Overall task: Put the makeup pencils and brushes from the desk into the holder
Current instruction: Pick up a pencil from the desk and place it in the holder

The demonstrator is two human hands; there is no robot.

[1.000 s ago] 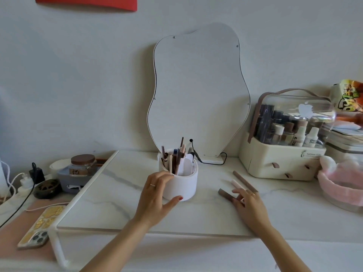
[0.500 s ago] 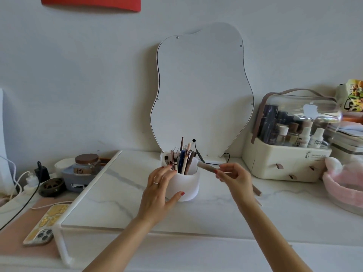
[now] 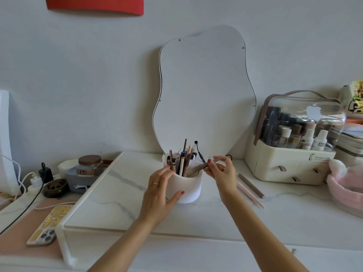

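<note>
A white round holder (image 3: 188, 190) stands on the marble riser, filled with several pencils and brushes (image 3: 182, 160). My left hand (image 3: 160, 190) wraps the holder's left side, thumb on its front. My right hand (image 3: 223, 172) pinches a taupe makeup pencil (image 3: 198, 168) slanted over the rim, its lower end inside the holder. Two more sticks lie on the desk right of the holder: a brown pencil (image 3: 252, 186) and a pale pink one (image 3: 249, 195).
A wavy mirror (image 3: 204, 91) leans on the wall behind the holder. A cream cosmetics organiser (image 3: 290, 165) and a pink basket (image 3: 345, 185) stand at right. At left are a jar (image 3: 89, 164), cables and a phone (image 3: 50, 225) below the riser.
My right hand picked a pencil off the desk, lifted it to the holder and now tips its end into the holder. My left hand stayed on the holder.
</note>
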